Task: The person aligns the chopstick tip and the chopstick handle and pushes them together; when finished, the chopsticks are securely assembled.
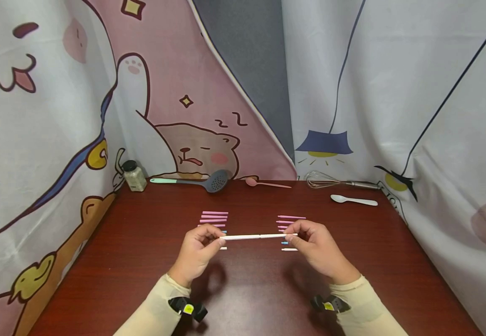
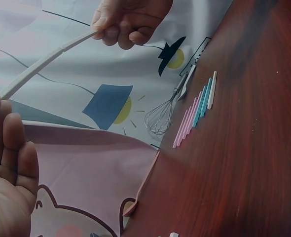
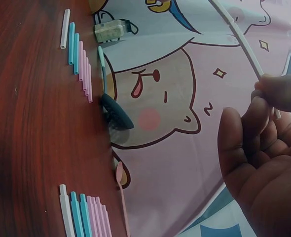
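A slim white stick [image 1: 243, 237] spans the gap between both hands above the table, with a joint line near its middle. My left hand [image 1: 196, 251] pinches its left end between thumb and fingers. At the other end, my right hand [image 1: 320, 248] pinches it too, and a short tip pokes out past the fingers. The right wrist view shows that white stick [image 3: 243, 43] slanting up from the thumb. Behind the hands lie two rows of short sticks: pink sticks [image 1: 214, 217], blue sticks [image 3: 72, 44] and a white stick [image 3: 65, 30] at left, matching pink sticks [image 1: 291, 216] at right.
Along the back edge of the dark red table [image 1: 247, 289] lie a glass jar with black lid [image 1: 135, 176], a slotted skimmer [image 1: 214, 182], a pink spoon [image 1: 268, 184], a whisk [image 1: 331, 181] and a white spoon [image 1: 354, 200]. Printed curtains [image 1: 243, 116] hang behind and at both sides.
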Demonstrator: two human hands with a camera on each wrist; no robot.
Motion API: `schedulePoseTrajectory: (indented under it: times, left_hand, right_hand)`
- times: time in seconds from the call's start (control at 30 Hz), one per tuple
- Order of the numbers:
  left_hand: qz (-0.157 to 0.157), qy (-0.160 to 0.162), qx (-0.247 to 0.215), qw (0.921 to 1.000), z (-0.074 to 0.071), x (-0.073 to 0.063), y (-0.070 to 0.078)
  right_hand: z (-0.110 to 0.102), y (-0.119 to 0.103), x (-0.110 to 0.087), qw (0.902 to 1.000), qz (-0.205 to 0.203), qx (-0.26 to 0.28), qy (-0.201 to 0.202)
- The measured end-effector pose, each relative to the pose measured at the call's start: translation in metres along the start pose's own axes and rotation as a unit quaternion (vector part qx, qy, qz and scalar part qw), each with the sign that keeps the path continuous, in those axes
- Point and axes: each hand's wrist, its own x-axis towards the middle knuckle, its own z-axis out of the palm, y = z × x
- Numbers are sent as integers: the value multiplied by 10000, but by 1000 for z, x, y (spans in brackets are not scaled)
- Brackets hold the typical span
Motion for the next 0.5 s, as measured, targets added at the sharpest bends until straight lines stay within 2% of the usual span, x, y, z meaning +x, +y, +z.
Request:
schedulePoseTrajectory:
  times: [0.5]
  left_hand:
    - [132, -22, 81, 9999, -1, -1, -1]
  right_hand:
    - [4, 3, 0, 9999, -89, -82, 60]
